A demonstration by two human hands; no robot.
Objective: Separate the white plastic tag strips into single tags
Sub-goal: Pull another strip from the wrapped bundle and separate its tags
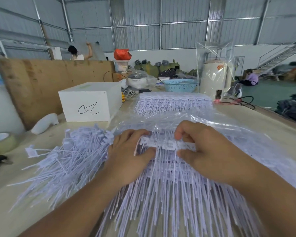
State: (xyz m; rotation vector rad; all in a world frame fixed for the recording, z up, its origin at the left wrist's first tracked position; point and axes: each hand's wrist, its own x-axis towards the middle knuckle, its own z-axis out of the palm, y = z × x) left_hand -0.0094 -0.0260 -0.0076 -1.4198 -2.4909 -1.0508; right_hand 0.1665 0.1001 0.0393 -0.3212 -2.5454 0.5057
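I pinch a strip (167, 144) between my left hand (128, 154) and right hand (205, 151), over the stack (174, 194); loose tags (67, 159) lie left (plenty done), another stack (174, 103) waits behind on the surface (24, 202)

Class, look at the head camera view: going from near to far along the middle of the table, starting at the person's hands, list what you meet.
The two hands, left and right, gripping a tag strip → clear plastic sheet → far stack of tag strips → blue basket.
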